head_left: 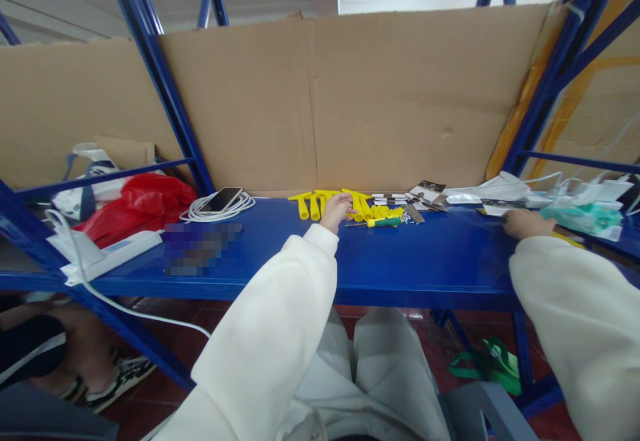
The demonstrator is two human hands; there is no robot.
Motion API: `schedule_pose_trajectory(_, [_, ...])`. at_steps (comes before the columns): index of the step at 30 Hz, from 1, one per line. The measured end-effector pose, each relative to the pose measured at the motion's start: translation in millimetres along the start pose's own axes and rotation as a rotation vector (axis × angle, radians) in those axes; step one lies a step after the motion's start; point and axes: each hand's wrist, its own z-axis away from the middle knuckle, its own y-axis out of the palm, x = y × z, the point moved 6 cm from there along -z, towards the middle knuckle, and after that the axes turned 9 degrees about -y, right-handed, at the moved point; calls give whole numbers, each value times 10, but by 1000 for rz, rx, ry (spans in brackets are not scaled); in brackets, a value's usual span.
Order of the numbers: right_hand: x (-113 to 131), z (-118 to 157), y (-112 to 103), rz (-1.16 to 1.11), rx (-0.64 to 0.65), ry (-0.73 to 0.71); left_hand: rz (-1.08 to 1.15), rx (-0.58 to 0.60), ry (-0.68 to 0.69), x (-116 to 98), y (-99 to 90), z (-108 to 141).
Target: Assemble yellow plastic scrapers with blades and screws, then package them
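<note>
Several yellow T-shaped plastic pieces (315,206) stand in a row at the back of the blue table (425,254). My left hand (337,211) is among them, its fingers apart, covering part of the row. Just right of it lie small yellow parts (383,212), a screwdriver (384,222) with a green and yellow handle, and small metal pieces (413,213). Flat black-and-white packets (426,192) lie behind these. On the far right, my right hand (529,224) rests low near another packet (503,207); its fingers are too unclear to read.
At the left are a phone (221,199) on a coiled white cable (243,206), a red bag (150,201) and a white power strip (117,256). Green and white plastic bags (583,217) lie far right. Cardboard (370,101) walls the back; blue posts (173,101) frame it.
</note>
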Motion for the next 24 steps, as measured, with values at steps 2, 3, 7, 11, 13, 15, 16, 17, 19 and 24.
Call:
schedule_pose_trajectory(2, [141,-2,-112,35,55,-12,-16,-29,7,17,-8,-26])
schedule_pose_trajectory(3, [263,-4,-204,27,48,-52,-31,-49,11,25,-15,-39])
schedule_pose_trajectory(7, [856,12,-614,-157,-81,-139,-123,-137,77,9,-69,-78])
schedule_pose_trajectory(11, [1499,58,-909,-413,-264,-232,-263,-276,196,-75,-183,-87])
schedule_pose_trajectory(13, [1785,93,-968,-510,-320,-297,-348,-328,229,-96,-220,-93])
schedule_pose_trajectory(15, [2007,142,-955,-600,-360,-338,-432,-333,246,-89,-214,-108])
schedule_pose_trajectory(16, [2098,171,-916,-644,-365,-355,-477,-319,261,-79,-192,-115])
schedule_pose_trajectory(17, [2173,202,-853,-683,-360,-364,-527,-296,290,-70,-159,-117])
schedule_pose_trajectory(19, [2289,262,-659,-732,-295,-370,-664,-205,353,-33,-53,-111])
schedule_pose_trajectory(24, [2514,388,-100,-678,25,-580,-1069,19,439,127,172,-17])
